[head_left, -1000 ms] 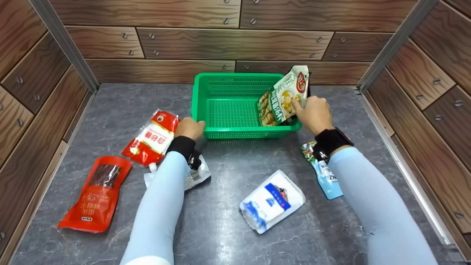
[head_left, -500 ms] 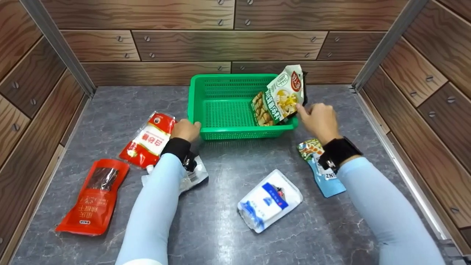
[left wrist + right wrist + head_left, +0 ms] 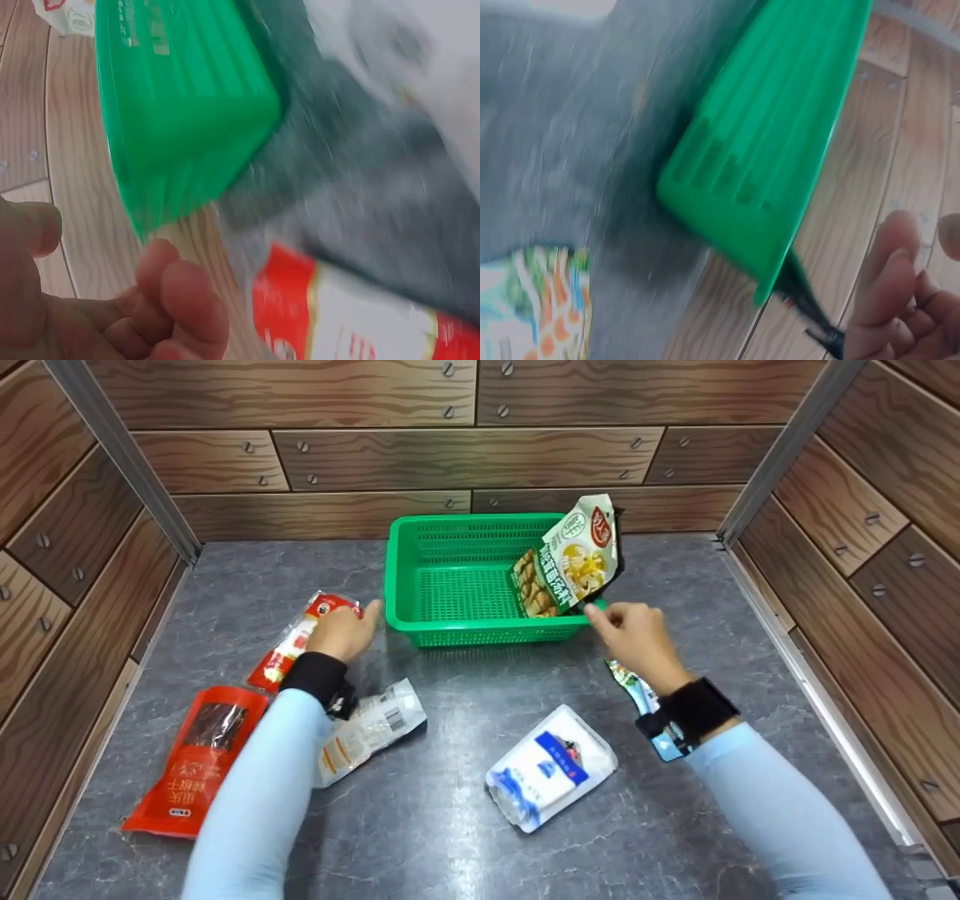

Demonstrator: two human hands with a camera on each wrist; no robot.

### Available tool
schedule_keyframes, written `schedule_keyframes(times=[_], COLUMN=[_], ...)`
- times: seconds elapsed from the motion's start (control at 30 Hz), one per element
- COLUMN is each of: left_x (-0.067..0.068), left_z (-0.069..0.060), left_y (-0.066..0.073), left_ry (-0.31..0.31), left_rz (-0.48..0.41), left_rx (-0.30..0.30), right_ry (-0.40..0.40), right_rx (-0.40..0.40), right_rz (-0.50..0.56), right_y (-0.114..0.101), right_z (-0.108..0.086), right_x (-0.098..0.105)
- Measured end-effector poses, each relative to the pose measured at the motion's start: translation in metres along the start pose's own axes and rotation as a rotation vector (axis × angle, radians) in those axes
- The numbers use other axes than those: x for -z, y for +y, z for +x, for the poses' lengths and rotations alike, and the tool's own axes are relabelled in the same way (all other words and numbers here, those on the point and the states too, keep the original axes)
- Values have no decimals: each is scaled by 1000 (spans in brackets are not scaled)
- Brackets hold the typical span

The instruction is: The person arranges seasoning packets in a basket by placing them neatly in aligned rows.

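Grey surface (image 3: 442, 840), near far edge | green basket (image 3: 480, 625), pouch (image 3: 576, 555) leaning at right end | left hand (image 3: 343, 631), right hand (image 3: 637, 641): fingers loose, empty | best avoid nudging pouch

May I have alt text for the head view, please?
A person's left hand and right hand are near the front corners of a green basket, in which a food pouch leans at the right end. Two red packets, two pale pouches and a blue pouch lie on the grey surface.

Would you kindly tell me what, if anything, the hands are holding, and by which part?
Nothing is held: the left hand and the right hand are both empty.
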State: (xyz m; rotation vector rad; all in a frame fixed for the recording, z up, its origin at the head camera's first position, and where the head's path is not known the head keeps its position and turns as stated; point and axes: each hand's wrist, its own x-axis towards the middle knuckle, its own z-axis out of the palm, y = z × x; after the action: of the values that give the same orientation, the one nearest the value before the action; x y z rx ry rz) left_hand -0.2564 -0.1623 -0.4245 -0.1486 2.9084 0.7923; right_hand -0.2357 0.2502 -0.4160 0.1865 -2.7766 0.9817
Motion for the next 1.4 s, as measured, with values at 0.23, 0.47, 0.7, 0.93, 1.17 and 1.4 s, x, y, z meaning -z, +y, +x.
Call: schedule_keyframes(times=[0.23, 0.47, 0.7, 0.93, 1.17, 1.4], left_x=[17, 18, 15, 8, 7, 6], left_z=[-5, -2, 8, 20, 14, 15], left_y=[-39, -70, -95, -120, -126, -118], left_ry=[52, 30, -36, -145, -213, -231], left_rz=[80, 92, 111, 83, 78, 176], left_rx=[14, 123, 172, 221, 298, 256], right_ry=[-255, -415, -528, -578, -610, -624], right_rx=[-13, 43, 82, 73, 79, 25], right_rz=[152, 198, 189, 188, 198, 232], right_y=[-16, -34, -45, -47, -46, -40], right_z=[-30, -49, -58, -64, -65, -69], right_x=[-16, -33, -50, -55, -60, -63])
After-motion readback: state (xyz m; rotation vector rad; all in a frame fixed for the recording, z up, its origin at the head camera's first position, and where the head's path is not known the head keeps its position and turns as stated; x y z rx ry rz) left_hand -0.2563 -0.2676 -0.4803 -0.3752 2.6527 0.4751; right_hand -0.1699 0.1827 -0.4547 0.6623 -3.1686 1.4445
